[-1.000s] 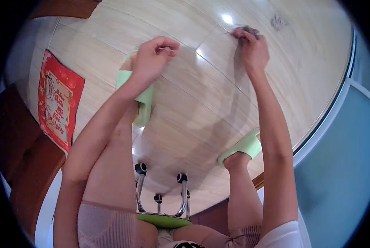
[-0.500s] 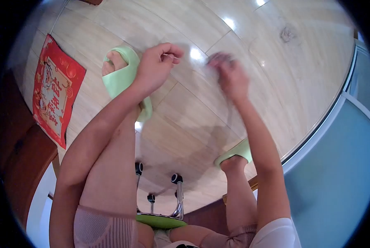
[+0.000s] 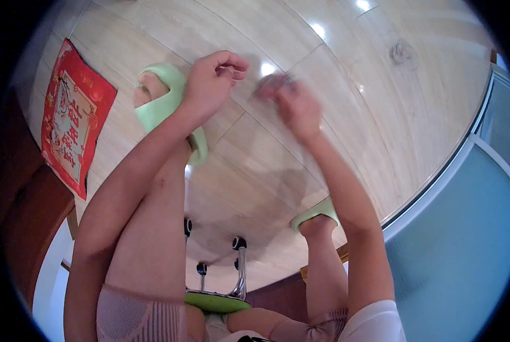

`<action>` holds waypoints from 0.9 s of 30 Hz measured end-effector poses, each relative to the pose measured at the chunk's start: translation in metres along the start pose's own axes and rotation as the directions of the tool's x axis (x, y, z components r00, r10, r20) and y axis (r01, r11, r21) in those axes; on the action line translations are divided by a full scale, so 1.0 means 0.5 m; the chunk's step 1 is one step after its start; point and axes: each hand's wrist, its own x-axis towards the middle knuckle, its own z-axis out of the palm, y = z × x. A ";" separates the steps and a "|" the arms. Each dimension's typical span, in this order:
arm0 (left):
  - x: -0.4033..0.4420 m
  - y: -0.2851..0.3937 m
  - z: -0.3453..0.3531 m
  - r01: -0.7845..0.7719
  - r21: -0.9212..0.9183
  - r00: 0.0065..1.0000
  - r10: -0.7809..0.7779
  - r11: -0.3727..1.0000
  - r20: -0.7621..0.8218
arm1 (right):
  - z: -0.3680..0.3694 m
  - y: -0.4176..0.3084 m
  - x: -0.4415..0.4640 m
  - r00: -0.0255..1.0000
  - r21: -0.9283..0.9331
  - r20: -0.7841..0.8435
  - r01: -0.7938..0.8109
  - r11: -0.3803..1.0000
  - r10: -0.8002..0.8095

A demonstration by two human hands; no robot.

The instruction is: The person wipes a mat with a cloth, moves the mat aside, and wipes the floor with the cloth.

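Above the tiled floor, my left hand has its fingers curled in a pinch near the green slipper on my left foot; whatever may be between the fingertips is too small to make out. To its right, my right hand is closed on a dark tangled clump, blurred by motion. The clump hangs between the two hands, apart from the left one. A greyish clump lies on the floor at the upper right.
Green slippers are on both feet. A red mat with printed characters lies at the left. Below are the wheeled legs of a green stool. A bluish glass panel stands at the right, dark brown furniture at the left.
My right hand has moved left with the dark clump, closer to my left hand. The left hand keeps its curled pose. The view has shifted slightly, and more of the left slipper shows.
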 end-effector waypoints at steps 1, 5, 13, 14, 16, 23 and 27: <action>0.008 0.007 -0.006 -0.020 -0.004 1.000 0.020 1.000 -0.008 | -0.022 0.033 0.034 0.924 0.050 -0.382 0.001 0.999 0.018; 0.017 -0.011 -0.024 -0.035 -0.039 0.998 0.033 0.999 -0.061 | -0.104 0.207 0.097 0.705 -0.024 -0.581 -0.514 0.858 0.406; 0.018 -0.032 -0.081 -0.007 -0.064 0.995 0.000 0.998 -0.103 | 0.079 -0.234 -0.081 0.892 0.655 0.155 -0.414 0.632 0.424; 0.019 -0.033 -0.086 -0.009 -0.063 0.995 0.003 0.998 -0.103 | 0.112 -0.244 -0.079 0.953 0.525 -0.044 -0.234 0.818 0.301; 0.018 -0.030 -0.095 -0.011 -0.056 0.995 0.006 0.998 -0.100 | 0.182 -0.238 -0.093 0.939 0.112 -0.337 0.113 0.987 -0.069; 0.011 -0.024 -0.144 -0.049 0.034 0.992 0.052 0.998 -0.115 | -0.020 0.007 0.151 0.854 -0.092 -0.520 -0.100 0.991 0.038; 0.020 -0.046 -0.146 -0.055 -0.067 0.991 0.046 0.996 -0.128 | -0.038 0.036 0.205 0.721 0.075 -0.600 -0.380 0.922 0.346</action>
